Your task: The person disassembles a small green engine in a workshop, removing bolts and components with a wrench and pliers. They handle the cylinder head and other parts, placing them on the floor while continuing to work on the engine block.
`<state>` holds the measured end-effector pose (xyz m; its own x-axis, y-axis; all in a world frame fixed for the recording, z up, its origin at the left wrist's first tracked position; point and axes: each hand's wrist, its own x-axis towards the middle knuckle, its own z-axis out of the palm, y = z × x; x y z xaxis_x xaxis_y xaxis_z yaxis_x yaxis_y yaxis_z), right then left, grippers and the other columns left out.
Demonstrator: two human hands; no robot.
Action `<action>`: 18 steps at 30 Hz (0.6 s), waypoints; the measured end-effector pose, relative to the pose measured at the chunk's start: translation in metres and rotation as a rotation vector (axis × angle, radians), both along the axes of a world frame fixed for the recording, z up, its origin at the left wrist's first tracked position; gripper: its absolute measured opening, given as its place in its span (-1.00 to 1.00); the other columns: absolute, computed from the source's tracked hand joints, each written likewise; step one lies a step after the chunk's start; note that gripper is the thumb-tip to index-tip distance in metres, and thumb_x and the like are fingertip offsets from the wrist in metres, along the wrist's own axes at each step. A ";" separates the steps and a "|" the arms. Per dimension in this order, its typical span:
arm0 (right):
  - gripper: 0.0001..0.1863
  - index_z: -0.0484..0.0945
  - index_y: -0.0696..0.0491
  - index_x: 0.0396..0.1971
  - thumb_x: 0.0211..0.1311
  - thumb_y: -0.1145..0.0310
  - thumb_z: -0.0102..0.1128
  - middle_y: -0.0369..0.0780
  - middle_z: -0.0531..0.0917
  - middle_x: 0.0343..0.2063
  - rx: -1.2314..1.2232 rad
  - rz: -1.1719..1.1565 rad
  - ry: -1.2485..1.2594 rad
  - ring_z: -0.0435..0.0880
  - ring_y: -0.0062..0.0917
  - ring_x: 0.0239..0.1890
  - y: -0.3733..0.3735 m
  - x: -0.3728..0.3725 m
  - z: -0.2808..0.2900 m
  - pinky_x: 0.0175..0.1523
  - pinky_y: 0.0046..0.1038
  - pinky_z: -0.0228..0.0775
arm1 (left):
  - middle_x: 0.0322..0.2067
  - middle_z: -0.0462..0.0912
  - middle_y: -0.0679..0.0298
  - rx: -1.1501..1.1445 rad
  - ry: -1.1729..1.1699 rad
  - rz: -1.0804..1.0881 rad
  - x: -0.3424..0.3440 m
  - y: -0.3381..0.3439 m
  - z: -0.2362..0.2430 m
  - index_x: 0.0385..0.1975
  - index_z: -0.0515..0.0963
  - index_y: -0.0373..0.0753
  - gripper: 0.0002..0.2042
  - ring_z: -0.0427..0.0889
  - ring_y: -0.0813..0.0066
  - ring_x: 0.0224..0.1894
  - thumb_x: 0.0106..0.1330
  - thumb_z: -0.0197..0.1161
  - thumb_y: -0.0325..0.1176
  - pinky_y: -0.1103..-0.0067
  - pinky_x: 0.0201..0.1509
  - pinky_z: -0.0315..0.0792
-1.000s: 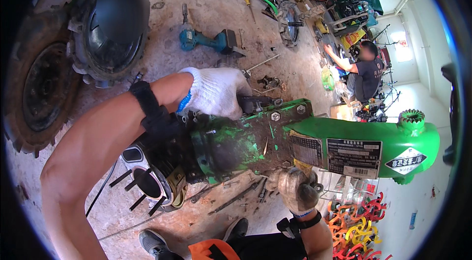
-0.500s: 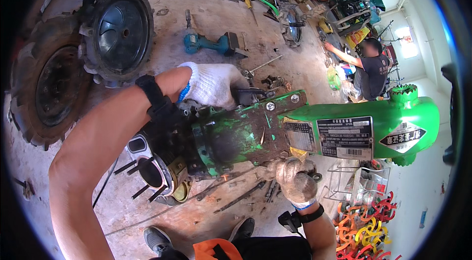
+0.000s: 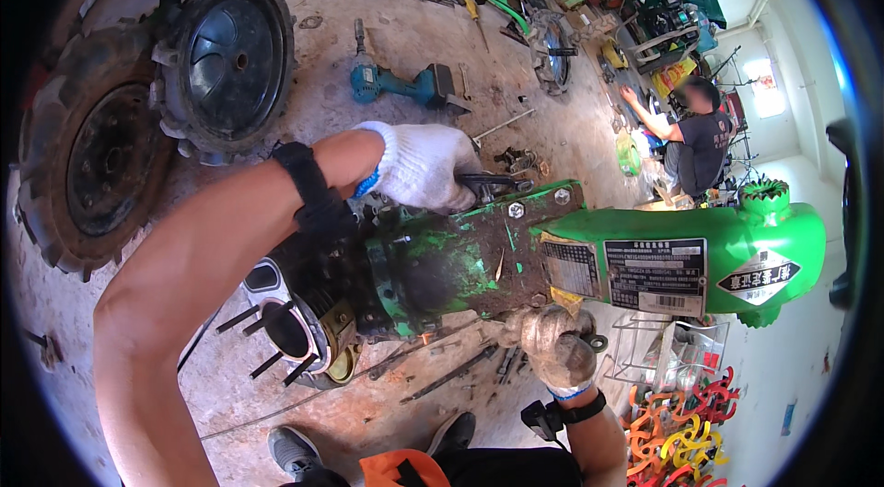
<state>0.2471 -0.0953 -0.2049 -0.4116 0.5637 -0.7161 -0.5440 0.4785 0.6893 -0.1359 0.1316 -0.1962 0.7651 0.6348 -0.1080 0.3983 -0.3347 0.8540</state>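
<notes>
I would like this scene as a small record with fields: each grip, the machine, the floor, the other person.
Left grip: white-gloved, closed on a dark tool at the picture's upper edge of the green machine
Right grip: gloved, soiled, closed on a ring-ended tool by the lower edge
Machine: grimy in the middle; open cylinder with protruding studs at left
Floor: teal power tool, black treaded wheel, brown treaded wheel
Other person: upper right, dark top, arm outstretched
</notes>
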 end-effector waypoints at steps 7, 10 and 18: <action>-0.54 0.56 0.22 0.23 0.43 0.33 0.11 0.00 0.67 0.03 0.008 0.084 0.200 0.74 -0.10 0.11 0.000 0.002 0.000 0.20 -0.02 0.69 | -0.16 0.83 -0.04 0.176 -0.039 -0.064 -0.007 -0.007 -0.003 0.13 0.74 -0.23 -0.62 0.83 0.05 -0.09 0.28 0.46 -0.44 0.27 0.02 0.64; -0.56 0.55 0.22 0.25 0.45 0.36 0.11 0.01 0.65 0.06 -0.013 0.142 0.330 0.74 -0.10 0.11 0.005 -0.001 0.008 0.20 -0.03 0.70 | -0.14 0.82 -0.06 0.303 -0.061 -0.059 -0.006 -0.010 -0.009 0.10 0.74 -0.23 -0.62 0.79 -0.16 -0.05 0.25 0.45 -0.50 0.20 0.03 0.64; -0.57 0.53 0.14 0.25 0.45 0.34 0.15 -0.05 0.63 -0.01 0.116 0.076 0.368 0.68 -0.15 0.11 0.008 -0.018 0.007 0.15 -0.09 0.68 | -0.21 0.78 -0.03 0.542 -0.035 -0.042 -0.002 -0.019 -0.020 -0.12 0.73 -0.24 -0.83 0.76 -0.20 -0.06 0.31 0.42 -0.50 0.09 -0.03 0.63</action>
<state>0.2291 -0.0872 -0.1977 -0.6726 0.5904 -0.4463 -0.2818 0.3533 0.8921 -0.1383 0.1128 -0.2164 0.7884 0.5610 0.2522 0.3493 -0.7458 0.5672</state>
